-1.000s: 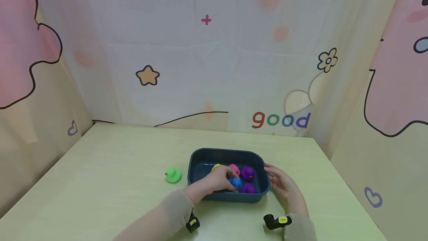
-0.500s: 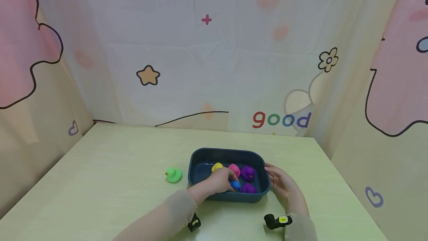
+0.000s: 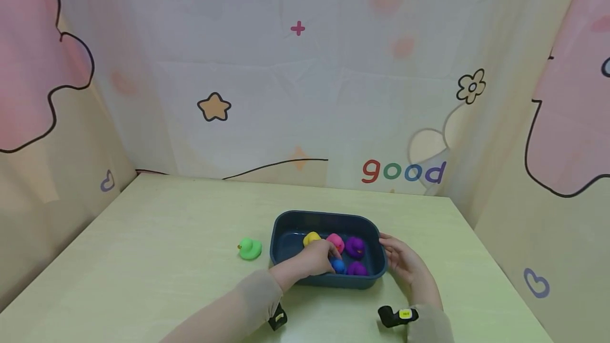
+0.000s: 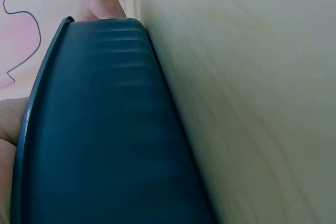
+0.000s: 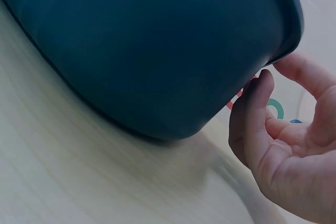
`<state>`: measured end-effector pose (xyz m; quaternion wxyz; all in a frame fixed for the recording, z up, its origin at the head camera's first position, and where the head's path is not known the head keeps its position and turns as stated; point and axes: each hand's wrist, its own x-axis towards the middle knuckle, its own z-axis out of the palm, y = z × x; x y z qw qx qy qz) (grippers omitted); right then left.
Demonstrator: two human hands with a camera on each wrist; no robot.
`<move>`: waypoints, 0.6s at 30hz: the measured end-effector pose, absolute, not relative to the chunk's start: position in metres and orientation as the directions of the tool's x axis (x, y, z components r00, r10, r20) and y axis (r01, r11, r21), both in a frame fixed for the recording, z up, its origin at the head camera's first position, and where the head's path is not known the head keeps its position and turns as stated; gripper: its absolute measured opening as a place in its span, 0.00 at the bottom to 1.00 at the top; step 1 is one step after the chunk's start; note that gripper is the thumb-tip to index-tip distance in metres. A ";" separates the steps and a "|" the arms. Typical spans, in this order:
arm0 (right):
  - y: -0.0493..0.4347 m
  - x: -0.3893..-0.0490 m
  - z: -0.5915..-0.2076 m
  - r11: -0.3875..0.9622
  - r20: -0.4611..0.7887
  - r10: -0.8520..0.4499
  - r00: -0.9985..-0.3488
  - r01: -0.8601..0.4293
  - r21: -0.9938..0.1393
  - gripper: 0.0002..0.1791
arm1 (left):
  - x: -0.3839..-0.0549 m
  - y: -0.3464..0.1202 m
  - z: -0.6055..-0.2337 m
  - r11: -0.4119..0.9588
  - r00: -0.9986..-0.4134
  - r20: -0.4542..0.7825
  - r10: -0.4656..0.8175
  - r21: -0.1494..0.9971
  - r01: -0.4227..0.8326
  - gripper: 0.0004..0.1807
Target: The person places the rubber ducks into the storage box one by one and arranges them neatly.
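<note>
Inside a dark blue box (image 3: 329, 280), my left hand (image 3: 314, 257) curls its thumb and fingers around a blue rubber duck (image 3: 339, 267). Part of those fingers is hidden behind the hand's back. Around it in the box sit a yellow duck (image 3: 311, 237), a pink duck (image 3: 336, 241) and two purple ducks (image 3: 355, 246). My right hand (image 3: 405, 261) touches the box's right end from outside, its fingertips right at the rim. The right wrist view shows that hand (image 5: 294, 145) with relaxed, bent fingers against the box wall (image 5: 157, 51).
A green rubber duck (image 3: 250, 249) stands on the pale wooden table (image 3: 157, 258), left of the box. Printed cloth walls (image 3: 267, 78) enclose the table at the back and both sides. The left wrist view is mostly the box's outer side (image 4: 105, 119).
My left hand has lowered slightly with the blue duck, which now sits lower in the box. More of the yellow duck shows. The right hand has stayed at the box's end.
</note>
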<state>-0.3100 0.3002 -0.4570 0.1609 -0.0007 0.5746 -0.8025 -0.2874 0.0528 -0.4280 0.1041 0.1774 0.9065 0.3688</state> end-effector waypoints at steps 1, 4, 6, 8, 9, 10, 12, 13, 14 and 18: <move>0.300 -0.310 -0.457 -0.292 -0.181 -0.264 -0.948 0.257 -0.921 0.08 | -0.288 0.052 -0.428 0.660 -0.912 -0.059 0.405 0.709 0.248 0.11; 0.301 -0.310 -0.457 -0.304 -0.167 -0.280 -0.945 0.252 -0.919 0.09 | -0.288 0.050 -0.426 0.642 -0.901 -0.062 0.430 0.723 0.257 0.12; 0.301 -0.310 -0.458 -0.318 -0.157 -0.292 -0.943 0.250 -0.914 0.10 | -0.287 0.047 -0.424 0.632 -0.890 -0.066 0.451 0.728 0.266 0.13; 0.301 -0.310 -0.459 -0.340 -0.150 -0.305 -0.941 0.254 -0.906 0.12 | -0.288 0.044 -0.419 0.630 -0.881 -0.070 0.468 0.725 0.277 0.14; 0.300 -0.310 -0.459 -0.346 -0.145 -0.308 -0.940 0.253 -0.903 0.12 | -0.288 0.042 -0.417 0.632 -0.877 -0.071 0.475 0.721 0.284 0.15; 0.300 -0.310 -0.459 -0.354 -0.142 -0.312 -0.939 0.254 -0.900 0.13 | -0.288 0.040 -0.414 0.637 -0.873 -0.072 0.483 0.713 0.294 0.16; 0.300 -0.310 -0.459 -0.370 -0.147 -0.317 -0.937 0.264 -0.890 0.13 | -0.289 0.033 -0.406 0.636 -0.866 -0.077 0.494 0.711 0.300 0.18; 0.300 -0.310 -0.459 -0.376 -0.149 -0.319 -0.936 0.269 -0.887 0.13 | -0.290 0.029 -0.402 0.629 -0.862 -0.078 0.500 0.718 0.299 0.19; 0.300 -0.310 -0.459 -0.379 -0.151 -0.312 -0.938 0.269 -0.885 0.12 | -0.292 0.024 -0.398 0.617 -0.858 -0.079 0.507 0.729 0.298 0.20; 0.300 -0.309 -0.458 -0.387 -0.156 -0.311 -0.938 0.275 -0.880 0.11 | -0.298 0.000 -0.382 0.558 -0.827 -0.081 0.556 0.774 0.299 0.21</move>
